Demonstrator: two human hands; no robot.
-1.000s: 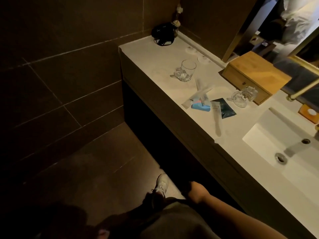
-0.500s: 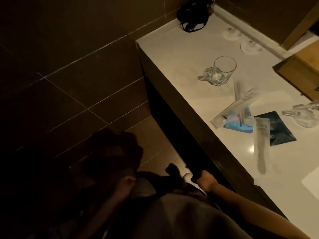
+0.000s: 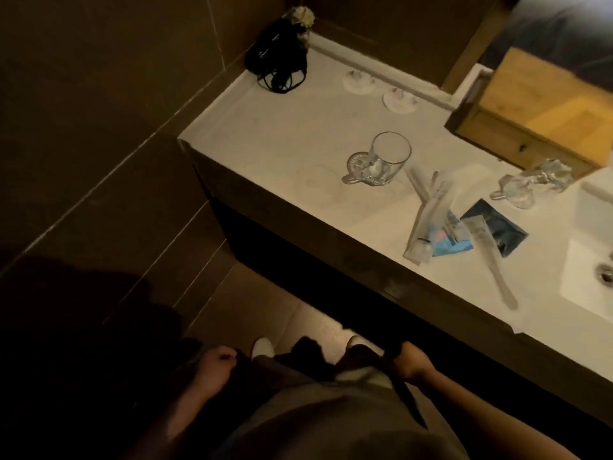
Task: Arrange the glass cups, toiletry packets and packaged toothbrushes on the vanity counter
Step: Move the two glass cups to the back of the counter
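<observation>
On the pale vanity counter (image 3: 282, 141) one glass cup (image 3: 381, 162) lies tipped with its mouth up. A second glass cup (image 3: 530, 184) lies on its side by the wooden box. Between them lie packaged toothbrushes (image 3: 429, 220) crossed over a light blue packet (image 3: 454, 242), a dark blue toiletry packet (image 3: 497, 229), and another packaged toothbrush (image 3: 494, 263) pointing at the counter's front edge. My left hand (image 3: 215, 365) hangs loosely closed by my hip. My right hand (image 3: 413, 361) hangs below the counter's front edge. Neither hand touches anything on the counter.
A wooden drawer box (image 3: 537, 117) stands at the back right under a mirror. Two round white coasters (image 3: 360, 82) lie near the back wall. A black bundle with cords (image 3: 277, 59) fills the back left corner. A white sink basin (image 3: 593, 260) is at the right.
The view has swung back and right, so the counter sits further right in frame. Both hands now hang low beside my body; the objects on the counter have not moved.
</observation>
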